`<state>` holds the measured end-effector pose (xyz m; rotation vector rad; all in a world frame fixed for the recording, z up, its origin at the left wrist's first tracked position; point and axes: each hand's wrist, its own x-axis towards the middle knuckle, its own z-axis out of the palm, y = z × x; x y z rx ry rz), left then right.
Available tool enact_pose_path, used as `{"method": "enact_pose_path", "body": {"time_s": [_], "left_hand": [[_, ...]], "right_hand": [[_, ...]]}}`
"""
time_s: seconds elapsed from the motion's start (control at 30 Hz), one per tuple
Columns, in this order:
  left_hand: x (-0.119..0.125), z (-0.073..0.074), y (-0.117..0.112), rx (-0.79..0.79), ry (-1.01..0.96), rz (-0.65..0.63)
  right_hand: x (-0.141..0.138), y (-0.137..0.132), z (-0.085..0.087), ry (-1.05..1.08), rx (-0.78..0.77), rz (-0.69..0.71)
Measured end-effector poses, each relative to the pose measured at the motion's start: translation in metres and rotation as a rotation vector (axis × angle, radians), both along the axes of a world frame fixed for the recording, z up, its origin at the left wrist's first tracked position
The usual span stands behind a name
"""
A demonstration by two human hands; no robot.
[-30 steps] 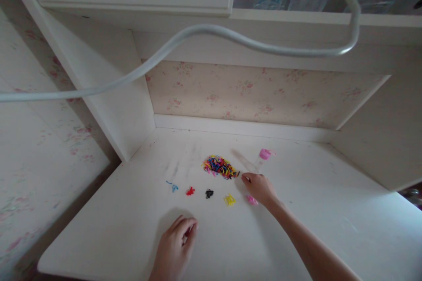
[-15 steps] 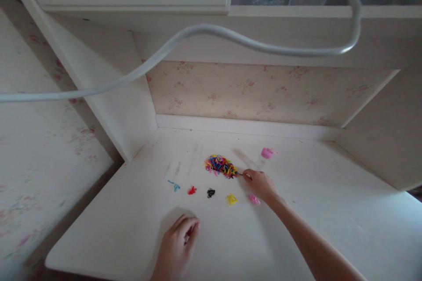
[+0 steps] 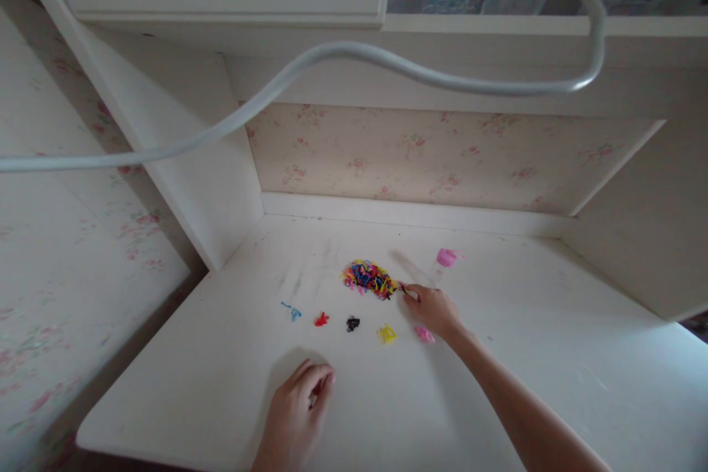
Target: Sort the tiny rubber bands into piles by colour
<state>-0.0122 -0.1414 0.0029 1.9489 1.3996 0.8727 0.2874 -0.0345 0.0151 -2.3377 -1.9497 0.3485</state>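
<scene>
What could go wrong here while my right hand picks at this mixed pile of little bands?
The right hand touches the mixed pile at its edge; a tangled band might drag others out. The pink cluster lies beside that wrist, so a sweep could scatter it into the yellow cluster.

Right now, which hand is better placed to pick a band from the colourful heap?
Probably the right hand: it sits at the edge of the colourful heap, while the left hand rests well short of it.

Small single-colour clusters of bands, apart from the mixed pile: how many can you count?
5, in a row nearer than the mixed pile: blue cluster leftmost, then red cluster, black cluster, yellow cluster, and pink cluster by the right hand.
</scene>
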Motion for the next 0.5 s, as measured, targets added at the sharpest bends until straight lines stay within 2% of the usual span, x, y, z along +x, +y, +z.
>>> {"method": "enact_pose_path", "body": {"time_s": [0.27, 0.5], "left_hand": [[-0.0008, -0.0037, 0.0002, -0.019, -0.020, -0.006], [-0.0001, 0.0011, -0.0002, -0.020, -0.024, -0.017]], "right_hand": [[-0.0021, -0.0010, 0.0002, -0.034, 0.036, 0.006], [-0.0042, -0.0009, 0.0018, -0.055, 0.037, 0.018]]}}
